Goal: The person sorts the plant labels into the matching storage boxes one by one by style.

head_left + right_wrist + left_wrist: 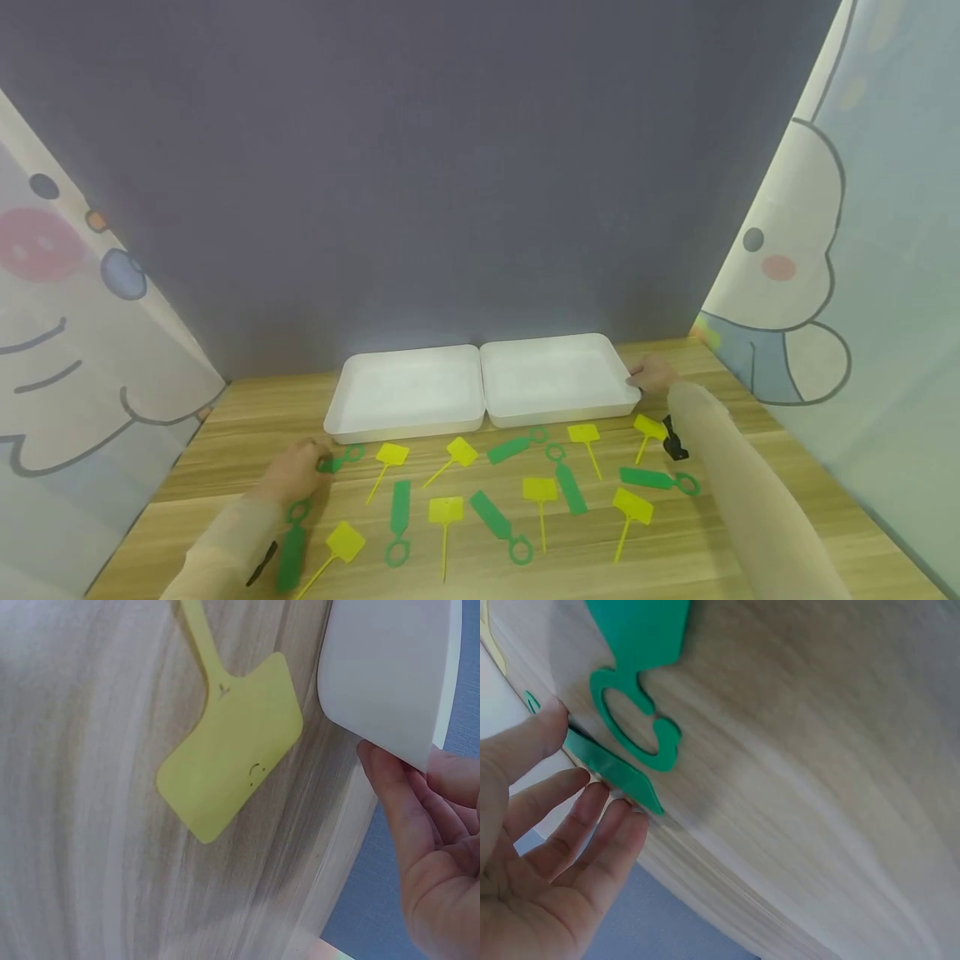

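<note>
My left hand [294, 472] is at the left tray's near corner, thumb and fingertips at the edges of a green ring tag [615, 769]. Part of that tag is covered by the thumb; its ring shows past the fingers in the head view. Another green ring tag [646, 637] lies beside it. On the far right, my right hand [654, 375] pinches the outer side of the right white tray [562, 415], thumb at the rim and fingers beneath in the right wrist view. A yellow plant label [232, 746] lies just below that hand.
Side by side with the right tray stands the left white tray [408, 434], against the dark back wall [465, 183]. Several more yellow plant labels [446, 510] and green ring tags [491, 515] are spread over the wooden table [202, 467]. Cartoon-printed curtains [802, 250] flank both sides.
</note>
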A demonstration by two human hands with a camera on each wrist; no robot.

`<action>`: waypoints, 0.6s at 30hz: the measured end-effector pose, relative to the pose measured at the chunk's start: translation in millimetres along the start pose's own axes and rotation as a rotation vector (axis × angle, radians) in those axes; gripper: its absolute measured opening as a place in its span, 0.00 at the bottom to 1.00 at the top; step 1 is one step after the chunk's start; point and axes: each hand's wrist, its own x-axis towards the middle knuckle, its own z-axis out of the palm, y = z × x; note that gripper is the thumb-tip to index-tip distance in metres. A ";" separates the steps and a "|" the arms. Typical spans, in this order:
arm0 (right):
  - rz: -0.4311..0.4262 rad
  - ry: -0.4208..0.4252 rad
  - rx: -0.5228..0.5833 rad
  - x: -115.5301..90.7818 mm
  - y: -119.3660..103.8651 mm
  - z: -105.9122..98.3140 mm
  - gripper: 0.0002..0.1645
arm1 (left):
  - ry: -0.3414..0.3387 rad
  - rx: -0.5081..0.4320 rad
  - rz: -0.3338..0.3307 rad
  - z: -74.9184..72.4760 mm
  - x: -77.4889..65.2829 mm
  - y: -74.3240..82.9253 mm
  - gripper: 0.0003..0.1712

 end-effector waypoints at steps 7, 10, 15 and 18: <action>0.020 0.000 0.034 2.7 0.2 2.2 0.19 | 0.021 -0.023 -0.009 3.3 1.8 -5.2 0.17; 0.008 0.001 0.027 1.9 -0.5 1.7 0.19 | 0.033 -0.010 -0.008 4.6 2.2 -6.0 0.17; 0.006 0.008 0.027 -2.7 -5.2 0.1 0.19 | 0.071 0.025 0.014 7.3 1.7 -5.6 0.17; 0.001 0.007 0.037 -3.4 -5.3 0.2 0.19 | 0.087 0.038 0.025 9.5 1.4 -5.8 0.17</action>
